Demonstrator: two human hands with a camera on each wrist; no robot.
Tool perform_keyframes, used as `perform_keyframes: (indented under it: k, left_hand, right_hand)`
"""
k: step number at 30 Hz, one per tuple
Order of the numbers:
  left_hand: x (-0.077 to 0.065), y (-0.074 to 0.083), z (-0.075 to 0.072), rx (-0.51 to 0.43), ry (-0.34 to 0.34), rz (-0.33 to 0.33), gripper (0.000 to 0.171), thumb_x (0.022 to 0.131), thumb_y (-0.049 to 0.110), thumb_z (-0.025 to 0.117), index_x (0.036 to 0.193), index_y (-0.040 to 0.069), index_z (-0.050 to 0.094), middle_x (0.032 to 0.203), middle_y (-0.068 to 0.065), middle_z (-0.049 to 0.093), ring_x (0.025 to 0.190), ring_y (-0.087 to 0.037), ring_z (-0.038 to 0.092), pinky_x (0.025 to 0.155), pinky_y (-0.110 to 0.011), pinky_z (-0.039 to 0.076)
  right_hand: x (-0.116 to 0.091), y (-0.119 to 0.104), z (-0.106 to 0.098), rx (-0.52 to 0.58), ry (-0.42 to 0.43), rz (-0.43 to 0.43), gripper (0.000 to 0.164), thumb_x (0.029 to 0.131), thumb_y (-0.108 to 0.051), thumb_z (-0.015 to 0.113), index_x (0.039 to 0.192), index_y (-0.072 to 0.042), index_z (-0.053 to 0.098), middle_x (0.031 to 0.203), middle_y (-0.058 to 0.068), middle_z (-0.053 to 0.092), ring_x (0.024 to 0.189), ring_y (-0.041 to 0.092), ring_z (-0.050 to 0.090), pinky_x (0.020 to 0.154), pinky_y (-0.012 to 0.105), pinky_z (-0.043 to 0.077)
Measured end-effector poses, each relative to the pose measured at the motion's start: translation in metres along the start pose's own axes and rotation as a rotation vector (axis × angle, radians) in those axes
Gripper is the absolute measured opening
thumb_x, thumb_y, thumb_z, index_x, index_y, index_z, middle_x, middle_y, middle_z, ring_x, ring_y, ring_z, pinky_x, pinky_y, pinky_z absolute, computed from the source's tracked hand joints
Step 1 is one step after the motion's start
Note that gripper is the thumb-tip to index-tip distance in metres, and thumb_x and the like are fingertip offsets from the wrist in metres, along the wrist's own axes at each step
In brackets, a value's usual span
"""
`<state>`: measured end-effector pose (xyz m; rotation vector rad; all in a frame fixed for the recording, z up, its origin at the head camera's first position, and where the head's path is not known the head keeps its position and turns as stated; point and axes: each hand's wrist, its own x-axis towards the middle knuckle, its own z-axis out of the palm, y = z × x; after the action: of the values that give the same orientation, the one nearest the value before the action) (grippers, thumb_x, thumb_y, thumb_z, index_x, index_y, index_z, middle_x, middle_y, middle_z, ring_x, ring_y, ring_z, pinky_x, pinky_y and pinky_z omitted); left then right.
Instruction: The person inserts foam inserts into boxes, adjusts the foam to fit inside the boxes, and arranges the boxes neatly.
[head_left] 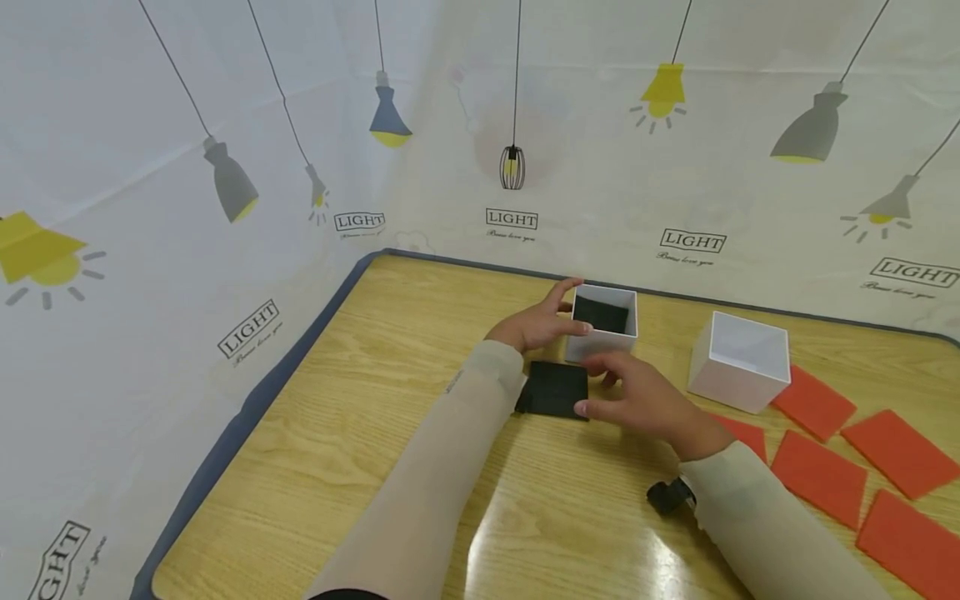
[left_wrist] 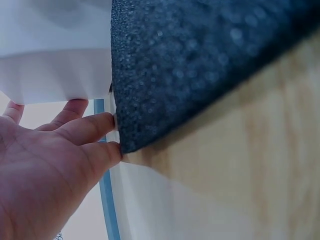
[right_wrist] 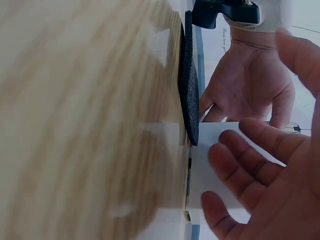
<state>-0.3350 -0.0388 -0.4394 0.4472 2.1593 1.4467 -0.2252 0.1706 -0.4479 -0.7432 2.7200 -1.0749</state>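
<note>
In the head view, a white open-top box (head_left: 617, 343) stands near the table's back edge with a black foam sheet (head_left: 602, 315) inside it. My left hand (head_left: 536, 327) holds this box at its left side, thumb by the front rim and fingers toward the back. Another black foam sheet (head_left: 557, 388) lies on the table just in front of the box. My right hand (head_left: 641, 398) hovers at that sheet's right edge, fingers loosely bent and spread. The right wrist view shows the right fingers (right_wrist: 245, 172) apart from the sheet (right_wrist: 189, 95), holding nothing.
A second white box (head_left: 731, 382) stands to the right. Several red sheets (head_left: 819, 479) lie spread on the wooden table (head_left: 360, 417) beside and in front of it. Behind the table hangs a white cloth (head_left: 585, 208) printed with lamps. The right wrist carries a black device (head_left: 670, 497).
</note>
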Motion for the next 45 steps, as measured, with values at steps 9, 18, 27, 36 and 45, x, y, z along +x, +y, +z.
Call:
perform_keyframes:
  k: [9,18,27,36,45]
  left_hand:
    - [0.0,0.002,0.001,0.005,0.001,0.008,0.092,0.098,0.033,0.072,0.169,0.037,0.013,0.171,-0.017,0.029,0.157,-0.037,0.031,0.125,-0.056,0.029]
    - [0.0,0.001,0.002,-0.002,0.002,0.002,0.092,0.098,0.033,0.072,0.168,0.039,0.014,0.171,-0.016,0.029,0.158,-0.036,0.03,0.125,-0.055,0.029]
    - [-0.001,0.001,0.0,0.003,-0.002,0.004,0.092,0.098,0.036,0.072,0.168,0.04,0.013,0.171,-0.016,0.029,0.158,-0.035,0.03,0.125,-0.054,0.029]
    - [0.0,0.0,-0.001,-0.017,-0.006,-0.008,0.091,0.098,0.035,0.073,0.168,0.041,0.014,0.171,-0.015,0.028,0.158,-0.034,0.03,0.125,-0.053,0.029]
    - [-0.001,0.0,-0.001,-0.019,-0.007,-0.003,0.092,0.098,0.034,0.072,0.168,0.04,0.013,0.172,-0.015,0.027,0.158,-0.035,0.03,0.125,-0.054,0.03]
  right_hand:
    - [0.003,0.006,-0.001,0.015,-0.073,0.036,0.075,0.09,-0.04,0.085,0.145,0.001,0.055,0.131,0.018,0.065,0.118,0.033,0.062,0.102,0.056,0.052]
    - [0.01,0.013,0.001,0.026,-0.142,0.093,0.084,0.087,-0.041,0.087,0.15,-0.001,0.05,0.135,0.019,0.063,0.119,0.034,0.062,0.101,0.056,0.051]
    - [0.018,0.008,0.002,-0.031,-0.187,0.151,0.097,0.079,-0.042,0.093,0.155,-0.003,0.045,0.145,0.023,0.058,0.131,0.041,0.058,0.112,0.061,0.044]
    - [0.024,0.004,0.009,-0.154,-0.188,0.118,0.1,0.074,-0.043,0.096,0.149,0.001,0.048,0.142,0.023,0.06,0.129,0.04,0.06,0.111,0.06,0.046]
    - [0.026,-0.005,0.01,-0.205,-0.195,0.156,0.101,0.072,-0.042,0.097,0.146,0.003,0.047,0.142,0.023,0.059,0.13,0.038,0.058,0.114,0.059,0.043]
